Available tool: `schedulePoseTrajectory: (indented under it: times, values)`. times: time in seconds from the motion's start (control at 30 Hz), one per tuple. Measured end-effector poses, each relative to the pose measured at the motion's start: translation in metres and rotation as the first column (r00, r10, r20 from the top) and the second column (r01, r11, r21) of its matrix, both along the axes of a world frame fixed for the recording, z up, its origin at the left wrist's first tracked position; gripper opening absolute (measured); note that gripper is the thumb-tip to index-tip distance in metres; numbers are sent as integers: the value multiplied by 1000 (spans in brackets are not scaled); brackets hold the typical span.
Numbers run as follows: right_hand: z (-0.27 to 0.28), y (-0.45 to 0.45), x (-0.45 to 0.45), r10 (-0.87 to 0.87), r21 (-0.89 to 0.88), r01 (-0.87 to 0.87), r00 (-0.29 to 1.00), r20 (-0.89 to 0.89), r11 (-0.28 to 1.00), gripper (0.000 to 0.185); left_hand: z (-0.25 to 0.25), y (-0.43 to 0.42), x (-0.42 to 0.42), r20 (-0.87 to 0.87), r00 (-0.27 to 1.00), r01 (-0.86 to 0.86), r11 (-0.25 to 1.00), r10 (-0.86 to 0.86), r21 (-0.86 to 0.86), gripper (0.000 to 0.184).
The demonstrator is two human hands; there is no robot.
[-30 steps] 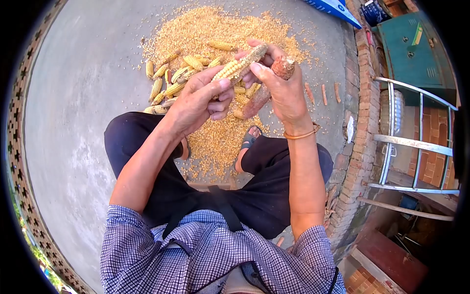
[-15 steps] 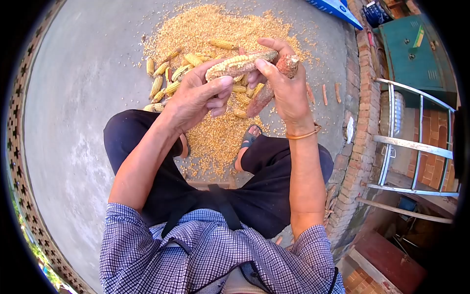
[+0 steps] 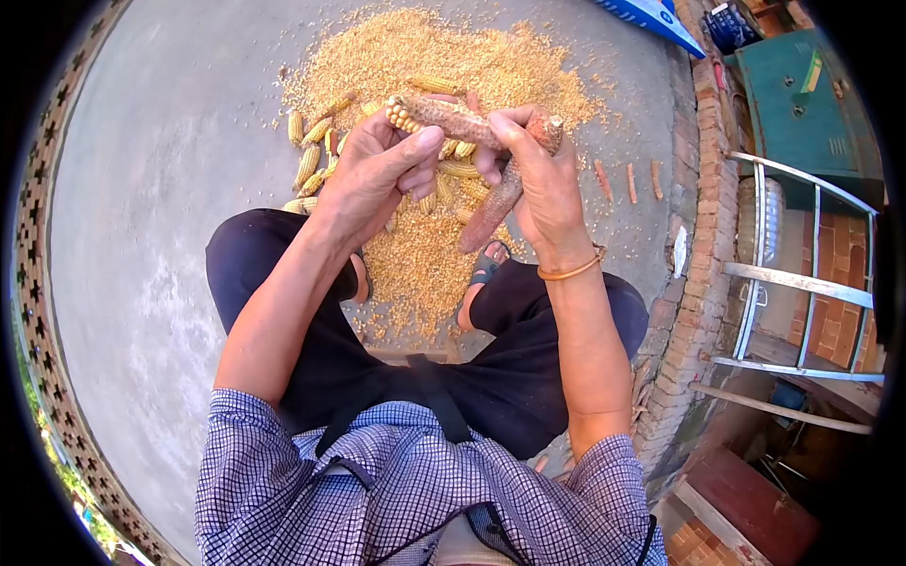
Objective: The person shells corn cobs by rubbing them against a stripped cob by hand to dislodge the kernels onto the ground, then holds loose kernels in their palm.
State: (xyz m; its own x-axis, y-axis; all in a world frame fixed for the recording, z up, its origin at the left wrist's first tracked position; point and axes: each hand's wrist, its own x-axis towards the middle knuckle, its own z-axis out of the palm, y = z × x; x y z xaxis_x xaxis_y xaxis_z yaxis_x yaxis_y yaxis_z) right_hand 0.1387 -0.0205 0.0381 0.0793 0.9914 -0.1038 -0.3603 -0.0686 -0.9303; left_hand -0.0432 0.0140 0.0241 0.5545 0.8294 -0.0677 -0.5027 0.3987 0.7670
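Note:
My left hand [image 3: 370, 179] is closed round one end of a corn ear [image 3: 451, 120], its thumb lying near the last yellow kernels at that tip. Most of the ear is stripped to the reddish cob. A bare red corncob [image 3: 494, 209] sits in my right hand [image 3: 545, 189], slanting down toward the floor; its upper end shows between thumb and fingers. My right thumb also presses against the corn ear's other end. Some fingers of both hands are hidden behind the ear. Beneath them lie several unshelled ears [image 3: 307, 167] on loose kernels [image 3: 444, 57].
Loose kernels also cover the concrete floor [image 3: 132, 236] between my feet. Several thin bare cobs [image 3: 630, 183] lie at the right. Beyond them are a low brick edge [image 3: 703, 198], a metal rail frame [image 3: 802, 276] and a green cabinet [image 3: 797, 104]. A blue object [image 3: 651, 19] is at the top.
The corn ear has turned, showing a mostly bare side, and its left end is now higher. The bare cob in my right hand has swung slightly down and left.

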Motion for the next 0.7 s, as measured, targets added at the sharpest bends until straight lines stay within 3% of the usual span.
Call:
schedulePoseTrajectory:
  times: [0.23, 0.43, 0.6, 0.7]
  values:
    - [4, -2, -4, -14, -99, 2, 993, -119, 995, 10, -4, 5, -3, -70, 997, -13, 995, 20, 99, 26]
    - [5, -4, -2, 59, -37, -64, 990, -132, 997, 16, -5, 6, -2, -100, 994, -36, 991, 48, 127, 17]
    - [7, -8, -16, -41, 25, 39, 996, 85, 999, 24, -1, 8, -1, -14, 998, -64, 998, 64, -8, 19]
    - [7, -6, -11, -9, 71, -11, 965, 263, 997, 26, 0, 8, -2, 16, 999, -48, 997, 50, -60, 18]
